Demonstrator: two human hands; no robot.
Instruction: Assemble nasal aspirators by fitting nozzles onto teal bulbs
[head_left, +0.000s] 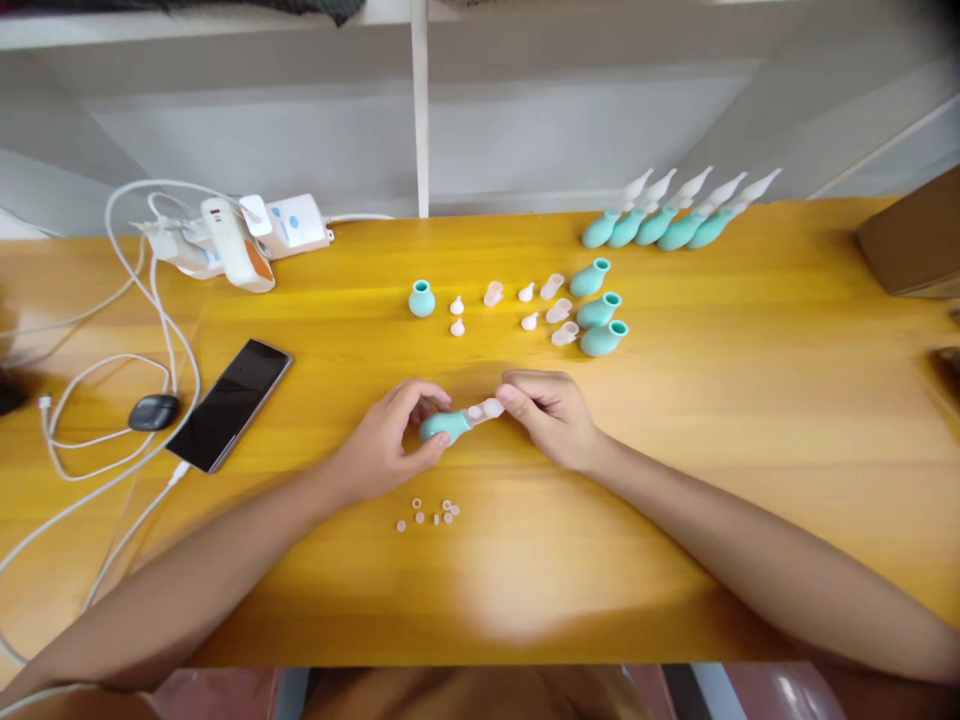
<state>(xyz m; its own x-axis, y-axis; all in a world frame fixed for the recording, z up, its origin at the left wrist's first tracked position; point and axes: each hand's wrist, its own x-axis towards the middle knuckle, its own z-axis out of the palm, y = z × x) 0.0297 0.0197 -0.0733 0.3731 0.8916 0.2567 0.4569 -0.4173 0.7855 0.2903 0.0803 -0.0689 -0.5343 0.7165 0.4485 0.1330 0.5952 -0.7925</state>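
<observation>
The little green bulb (444, 426) lies sideways just above the yellow table (675, 500), its long way running left to right. The left hand (390, 440) is wrapped around its fat end. A clear tip (486, 409) sticks out toward the right hand (547, 415), which pinches it. Tiny round bits (431, 513) lie just below, and more green bulbs (598, 310) sit farther back.

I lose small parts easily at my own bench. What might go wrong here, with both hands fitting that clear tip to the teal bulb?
1. The tiny rings lie loose just under the left hand; a wrist could sweep them away.
2. The clear tip is pinched only by the right hand fingers at the teal bulb; it may slip.
3. The upright bulb may tip if bumped.
</observation>
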